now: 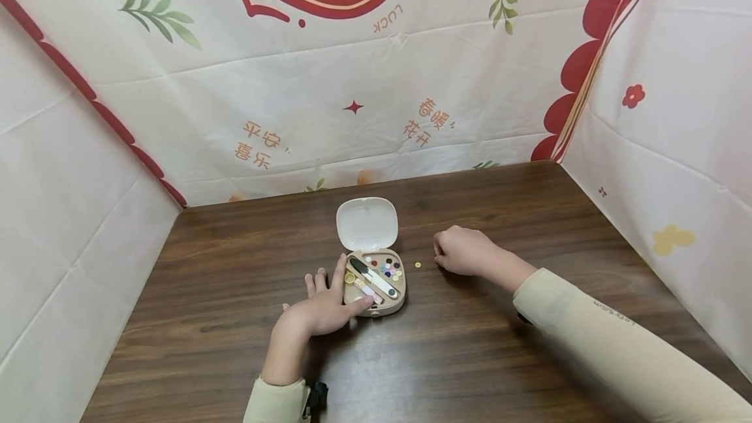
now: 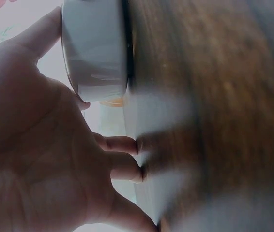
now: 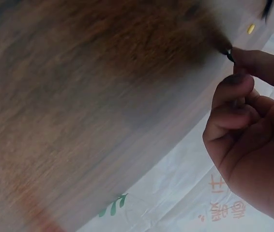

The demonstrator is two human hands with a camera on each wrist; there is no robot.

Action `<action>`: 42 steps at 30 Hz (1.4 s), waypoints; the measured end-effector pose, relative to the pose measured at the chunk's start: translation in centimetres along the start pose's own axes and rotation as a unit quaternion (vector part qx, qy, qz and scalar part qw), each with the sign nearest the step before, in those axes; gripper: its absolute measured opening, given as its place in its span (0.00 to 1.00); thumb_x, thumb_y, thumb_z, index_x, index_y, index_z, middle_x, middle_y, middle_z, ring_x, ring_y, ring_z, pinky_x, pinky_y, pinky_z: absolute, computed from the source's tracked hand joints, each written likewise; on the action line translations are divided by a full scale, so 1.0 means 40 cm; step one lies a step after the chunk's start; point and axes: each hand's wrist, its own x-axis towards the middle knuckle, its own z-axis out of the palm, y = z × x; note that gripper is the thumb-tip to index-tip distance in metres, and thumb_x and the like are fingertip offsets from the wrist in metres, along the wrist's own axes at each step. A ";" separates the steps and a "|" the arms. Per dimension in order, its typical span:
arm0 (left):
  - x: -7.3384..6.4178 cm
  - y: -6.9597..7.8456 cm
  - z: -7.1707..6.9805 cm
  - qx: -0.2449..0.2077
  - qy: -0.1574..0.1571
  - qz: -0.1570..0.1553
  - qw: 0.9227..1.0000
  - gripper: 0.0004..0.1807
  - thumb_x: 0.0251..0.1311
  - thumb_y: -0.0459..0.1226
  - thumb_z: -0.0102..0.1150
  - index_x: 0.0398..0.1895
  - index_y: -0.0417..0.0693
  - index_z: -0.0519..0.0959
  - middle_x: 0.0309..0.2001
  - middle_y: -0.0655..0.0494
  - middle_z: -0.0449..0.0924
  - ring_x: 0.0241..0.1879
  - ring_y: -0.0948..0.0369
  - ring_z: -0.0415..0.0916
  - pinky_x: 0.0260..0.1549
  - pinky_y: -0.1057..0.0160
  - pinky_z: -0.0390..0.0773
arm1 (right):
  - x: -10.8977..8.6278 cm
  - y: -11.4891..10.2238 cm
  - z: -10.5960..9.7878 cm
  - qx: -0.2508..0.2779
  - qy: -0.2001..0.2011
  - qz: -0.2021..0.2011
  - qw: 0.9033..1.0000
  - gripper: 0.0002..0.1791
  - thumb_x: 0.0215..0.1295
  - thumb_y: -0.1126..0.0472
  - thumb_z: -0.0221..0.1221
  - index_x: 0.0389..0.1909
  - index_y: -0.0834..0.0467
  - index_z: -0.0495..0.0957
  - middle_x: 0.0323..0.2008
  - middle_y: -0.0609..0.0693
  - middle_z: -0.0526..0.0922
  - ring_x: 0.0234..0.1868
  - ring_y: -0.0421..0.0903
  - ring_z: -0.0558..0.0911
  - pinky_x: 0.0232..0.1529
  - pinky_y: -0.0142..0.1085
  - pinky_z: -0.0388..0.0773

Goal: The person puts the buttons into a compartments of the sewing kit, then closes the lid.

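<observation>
An open sewing kit stands on the table, its white lid tilted back. My left hand steadies it: the index finger runs straight along its left side and the thumb lies on the front rim, the other fingers spread on the table. In the kit are several coloured buttons, a black-and-white tool and a yellow ring-like piece. To the right, my right hand pinches a small dark button at the table surface, fingers curled. A yellow button lies between that hand and the kit.
The brown wooden table has printed white cloth hanging behind it and along both sides. Dark straps show at both cuffs.
</observation>
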 end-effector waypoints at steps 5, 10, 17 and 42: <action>0.000 0.000 0.000 -0.001 0.001 0.000 1.000 0.58 0.49 0.79 0.43 0.76 0.77 0.27 0.79 0.38 0.35 0.78 0.40 0.28 0.50 0.13 0.36 | -0.009 -0.006 0.001 -0.014 0.014 -0.011 1.000 0.10 0.64 0.55 0.63 0.25 0.48 0.74 0.21 0.42 0.75 0.20 0.40 0.73 0.24 0.37 0.69; 0.001 0.001 0.001 -0.001 -0.001 -0.002 1.000 0.57 0.50 0.79 0.43 0.76 0.77 0.26 0.79 0.39 0.34 0.78 0.40 0.27 0.50 0.13 0.35 | -0.011 -0.002 0.002 0.007 0.011 -0.019 1.000 0.11 0.61 0.54 0.65 0.21 0.46 0.75 0.20 0.40 0.76 0.21 0.39 0.73 0.25 0.36 0.70; 0.002 0.000 0.001 -0.001 -0.003 -0.002 1.000 0.57 0.49 0.79 0.42 0.76 0.79 0.26 0.79 0.39 0.34 0.78 0.40 0.27 0.50 0.13 0.35 | -0.007 0.010 -0.019 0.038 0.021 -0.023 0.999 0.07 0.64 0.56 0.62 0.26 0.47 0.78 0.22 0.41 0.77 0.22 0.39 0.73 0.26 0.35 0.69; 0.001 -0.001 0.002 -0.007 -0.003 -0.007 1.000 0.57 0.49 0.79 0.43 0.75 0.80 0.26 0.79 0.40 0.32 0.78 0.42 0.26 0.51 0.14 0.34 | -0.002 0.007 -0.010 0.025 -0.004 -0.009 1.000 0.10 0.61 0.55 0.66 0.24 0.47 0.76 0.22 0.42 0.75 0.24 0.40 0.73 0.26 0.36 0.69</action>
